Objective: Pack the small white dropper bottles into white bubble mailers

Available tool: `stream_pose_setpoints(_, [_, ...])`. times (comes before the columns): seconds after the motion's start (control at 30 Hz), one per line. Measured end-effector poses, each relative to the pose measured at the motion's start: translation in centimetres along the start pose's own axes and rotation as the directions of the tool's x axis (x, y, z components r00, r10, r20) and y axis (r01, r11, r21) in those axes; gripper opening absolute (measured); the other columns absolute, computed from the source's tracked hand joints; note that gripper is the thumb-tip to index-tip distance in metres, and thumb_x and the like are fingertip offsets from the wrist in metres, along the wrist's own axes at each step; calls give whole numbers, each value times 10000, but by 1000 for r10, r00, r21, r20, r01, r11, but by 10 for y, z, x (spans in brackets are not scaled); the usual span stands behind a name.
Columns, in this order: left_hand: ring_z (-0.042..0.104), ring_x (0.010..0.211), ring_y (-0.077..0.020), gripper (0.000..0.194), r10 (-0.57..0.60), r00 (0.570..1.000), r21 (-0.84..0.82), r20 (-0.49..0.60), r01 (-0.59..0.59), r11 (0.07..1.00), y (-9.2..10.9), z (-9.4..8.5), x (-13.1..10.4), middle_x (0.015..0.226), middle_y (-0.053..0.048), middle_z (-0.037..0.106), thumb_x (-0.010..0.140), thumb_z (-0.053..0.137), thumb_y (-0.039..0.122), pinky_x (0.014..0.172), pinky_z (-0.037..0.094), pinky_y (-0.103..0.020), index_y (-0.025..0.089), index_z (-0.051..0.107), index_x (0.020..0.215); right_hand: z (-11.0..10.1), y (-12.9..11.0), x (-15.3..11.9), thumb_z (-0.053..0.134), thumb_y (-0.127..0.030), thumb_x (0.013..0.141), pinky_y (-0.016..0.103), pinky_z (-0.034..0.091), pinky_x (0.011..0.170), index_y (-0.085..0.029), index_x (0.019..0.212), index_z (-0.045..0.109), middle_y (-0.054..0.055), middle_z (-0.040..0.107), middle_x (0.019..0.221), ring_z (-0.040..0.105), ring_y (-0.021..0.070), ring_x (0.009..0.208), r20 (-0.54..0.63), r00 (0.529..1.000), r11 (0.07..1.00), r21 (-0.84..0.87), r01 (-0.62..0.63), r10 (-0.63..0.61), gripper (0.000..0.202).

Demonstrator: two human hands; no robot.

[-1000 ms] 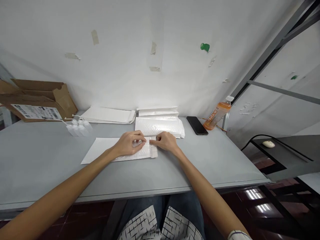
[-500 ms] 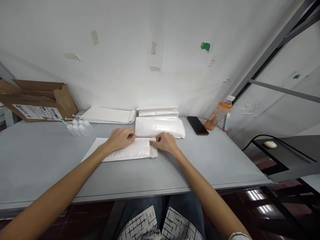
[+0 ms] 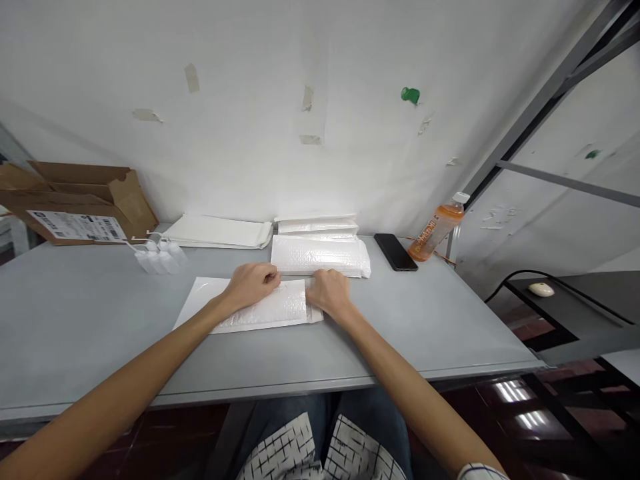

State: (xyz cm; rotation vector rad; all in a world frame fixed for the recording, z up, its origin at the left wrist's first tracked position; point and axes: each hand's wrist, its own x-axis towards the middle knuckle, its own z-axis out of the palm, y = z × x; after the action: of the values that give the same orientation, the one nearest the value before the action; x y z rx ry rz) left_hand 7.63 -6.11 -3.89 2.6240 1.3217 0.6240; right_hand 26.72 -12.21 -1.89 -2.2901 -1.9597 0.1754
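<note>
A white bubble mailer lies flat on the grey table, its flap end to the right. My left hand rests over its upper edge near the middle, fingers curled into a pinch on that edge. At the flap end, my right hand is closed, its fingertips at the mailer's opening and partly hidden. Just behind both hands lies a stack of filled-looking white bubble mailers. Flatter white mailers are piled to the left of that stack.
Small white squeeze bottles stand at the left, before an open cardboard box. A black phone and an orange drink bottle are at the right, by the wall. The table's front edge runs near my legs.
The mailer has shifted slightly right and toward me. My left hand has moved right and a little nearer, and my right hand has moved slightly nearer.
</note>
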Motion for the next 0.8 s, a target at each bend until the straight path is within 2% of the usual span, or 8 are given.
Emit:
stream_pose_setpoints(0.17, [401,543,-141,354,-7,1000,-13,-1,7,1000,0,-2,1,565,-4,473,872,440,334,546,222,-277,197,322,567,-1,6,3,632,-389,777,297,334,593,-173,771,699,109,689,777,623,238,743,1,999,997,64,34,-34,226])
stream_pose_setpoints(0.27, [386,539,-141,358,-11,1000,-15,-2,11,1000,-1,-2,2,562,-6,467,871,440,338,545,217,-279,197,314,566,-7,17,6,657,-401,763,278,293,568,-189,618,572,32,601,650,549,174,662,42,992,977,183,109,-119,270])
stream_pose_setpoints(0.33, [383,536,-141,361,-15,1000,-13,-4,15,1000,-2,-2,3,558,-7,466,869,442,336,543,216,-280,197,313,561,-13,27,7,675,-407,754,264,281,557,-195,572,476,-13,534,591,498,135,609,101,971,936,307,175,-215,343])
stream_pose_setpoints(0.43, [385,533,-143,368,-15,1000,-12,-11,15,1000,-3,-2,3,555,-8,469,877,437,341,544,219,-281,198,321,558,-22,41,7,725,-455,716,246,302,546,-202,576,409,-59,477,544,469,102,537,228,904,835,509,206,-362,429])
stream_pose_setpoints(0.5, [388,532,-145,374,-12,1000,-6,-14,12,1000,-4,-1,2,553,-9,475,886,428,346,544,219,-283,199,336,554,-26,48,7,775,-509,660,242,316,535,-205,592,404,-72,470,553,471,94,515,288,860,781,597,182,-421,485])
stream_pose_setpoints(0.6, [397,530,-144,382,1,1000,5,-22,-1,1000,-5,0,2,554,-13,494,895,423,352,539,218,-280,197,366,550,-30,53,7,827,-540,588,239,307,528,-199,604,432,-70,487,597,464,89,540,323,826,753,635,173,-462,522])
stream_pose_setpoints(0.8, [394,519,-135,388,21,999,14,-30,-21,1000,-5,1,3,565,-20,519,894,417,351,525,204,-272,191,364,545,-34,56,6,838,-484,618,239,328,561,-185,661,559,-51,541,651,473,93,608,354,769,732,649,208,-532,412])
